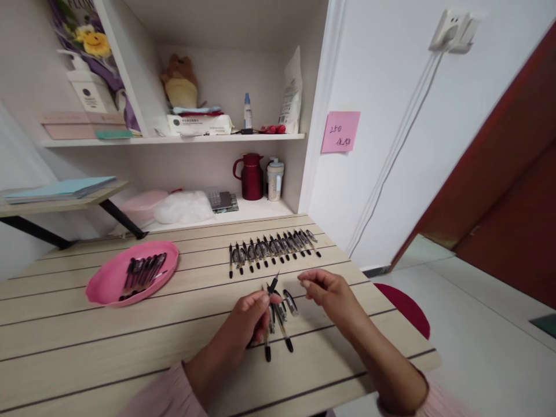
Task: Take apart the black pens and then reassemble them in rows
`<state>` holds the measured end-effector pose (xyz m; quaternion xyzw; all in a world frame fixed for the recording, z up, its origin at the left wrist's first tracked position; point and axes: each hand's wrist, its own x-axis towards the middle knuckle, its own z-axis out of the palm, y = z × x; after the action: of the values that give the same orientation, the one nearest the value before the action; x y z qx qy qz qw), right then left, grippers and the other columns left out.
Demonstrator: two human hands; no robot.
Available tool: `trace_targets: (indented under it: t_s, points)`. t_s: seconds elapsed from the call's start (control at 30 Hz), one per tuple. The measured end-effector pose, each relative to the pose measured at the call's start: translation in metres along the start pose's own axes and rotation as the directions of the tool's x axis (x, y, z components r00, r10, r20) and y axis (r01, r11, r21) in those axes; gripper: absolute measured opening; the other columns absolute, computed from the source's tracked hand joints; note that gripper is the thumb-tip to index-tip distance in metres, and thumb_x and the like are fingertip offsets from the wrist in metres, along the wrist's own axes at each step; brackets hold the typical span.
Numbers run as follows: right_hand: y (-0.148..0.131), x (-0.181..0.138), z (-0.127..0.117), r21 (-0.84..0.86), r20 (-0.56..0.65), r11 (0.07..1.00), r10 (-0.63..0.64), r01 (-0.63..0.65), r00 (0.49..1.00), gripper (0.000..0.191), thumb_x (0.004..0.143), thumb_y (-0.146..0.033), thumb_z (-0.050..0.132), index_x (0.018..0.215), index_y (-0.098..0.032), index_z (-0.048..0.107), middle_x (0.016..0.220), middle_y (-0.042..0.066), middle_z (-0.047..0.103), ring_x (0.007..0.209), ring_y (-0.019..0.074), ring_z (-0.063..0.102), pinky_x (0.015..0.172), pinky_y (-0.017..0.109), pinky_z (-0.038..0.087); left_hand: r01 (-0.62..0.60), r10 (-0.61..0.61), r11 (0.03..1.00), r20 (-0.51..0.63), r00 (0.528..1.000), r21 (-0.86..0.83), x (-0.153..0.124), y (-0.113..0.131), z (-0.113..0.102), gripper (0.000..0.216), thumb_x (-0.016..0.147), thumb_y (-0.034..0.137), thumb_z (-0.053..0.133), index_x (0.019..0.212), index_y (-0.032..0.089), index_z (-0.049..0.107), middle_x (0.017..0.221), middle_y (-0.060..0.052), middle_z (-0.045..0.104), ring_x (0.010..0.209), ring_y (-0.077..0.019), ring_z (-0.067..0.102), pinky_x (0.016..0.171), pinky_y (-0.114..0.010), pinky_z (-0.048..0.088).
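Note:
My left hand [248,317] is closed on an uncapped black gel pen [273,284], its tip pointing up and away. To the right, my right hand [325,289] hovers over the table with fingers loosely bent and slightly apart; nothing shows between them. A loose clear-and-black pen cap [290,302] lies between the hands. Below the held pen are a few more pens [284,336] and caps, partly covered by my left hand. Farther back, a long row of uncapped pens [271,250] with caps among them runs across the table.
On the left, a pink tray [98,289] holds several dark pens [143,272]. Behind the striped wooden table [191,336] stand shelves with a red jug [252,178], a cup [275,179] and a plastic bag [183,207]. A red stool [403,307] is beyond the right edge.

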<state>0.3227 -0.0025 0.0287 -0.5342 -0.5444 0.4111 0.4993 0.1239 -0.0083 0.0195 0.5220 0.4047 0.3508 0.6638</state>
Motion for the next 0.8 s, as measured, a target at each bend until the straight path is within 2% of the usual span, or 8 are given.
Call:
trace_targets:
  t_s: [0.1,0.2,0.37,0.57,0.8]
  points:
    - [-0.008,0.017,0.012,0.304,0.019,0.948,0.095,-0.096,0.995,0.023,0.064,-0.032,0.067,0.079,-0.016,0.061,0.067,0.0,0.06,0.046,0.007,0.044,0.042,0.02,0.028,0.003,-0.003,1.0,0.031,1.0,0.011,-0.002,0.0,0.003,0.04,0.08,0.047,0.045,0.099,0.014,0.056,0.049,0.007,0.044,0.032,-0.0037,0.029,0.034,-0.018,0.017]
    - [-0.01,0.025,0.022,0.413,0.072,0.903,0.102,-0.123,0.992,0.026,0.061,-0.033,0.07,0.078,-0.016,0.061,0.067,0.0,0.061,0.044,0.0046,0.041,0.041,0.019,0.024,-0.019,0.017,0.999,0.055,0.998,0.035,-0.005,0.001,0.004,0.041,0.081,0.049,0.043,0.096,0.013,0.056,0.046,0.008,0.042,0.031,-0.0035,0.026,0.033,-0.018,0.016]
    - [-0.009,0.024,0.027,0.412,0.147,0.899,0.094,-0.148,0.985,0.026,0.061,-0.034,0.071,0.077,-0.016,0.062,0.064,-0.002,0.058,0.044,0.0039,0.041,0.041,0.018,0.026,-0.021,0.018,0.998,0.04,0.999,0.066,-0.005,0.005,0.005,0.042,0.079,0.052,0.045,0.093,0.013,0.057,0.044,0.008,0.041,0.031,-0.0038,0.025,0.033,-0.018,0.016]
    - [-0.012,0.023,0.023,0.391,0.157,0.908,0.095,-0.151,0.983,0.025,0.061,-0.034,0.071,0.076,-0.016,0.062,0.063,-0.003,0.056,0.043,0.0023,0.04,0.041,0.017,0.026,0.001,-0.004,0.996,0.029,1.0,0.088,-0.003,0.004,0.005,0.045,0.078,0.052,0.045,0.095,0.013,0.057,0.042,0.009,0.039,0.031,-0.0038,0.023,0.033,-0.019,0.015]
    - [-0.014,0.018,0.027,0.366,0.226,0.916,0.083,-0.164,0.97,0.026,0.058,-0.034,0.074,0.071,-0.015,0.063,0.059,-0.004,0.055,0.042,0.0026,0.041,0.041,0.017,0.028,0.002,-0.003,0.998,0.012,1.0,0.068,-0.003,0.001,0.006,0.041,0.079,0.05,0.045,0.092,0.014,0.057,0.041,0.009,0.036,0.031,-0.0037,0.021,0.033,-0.018,0.014]
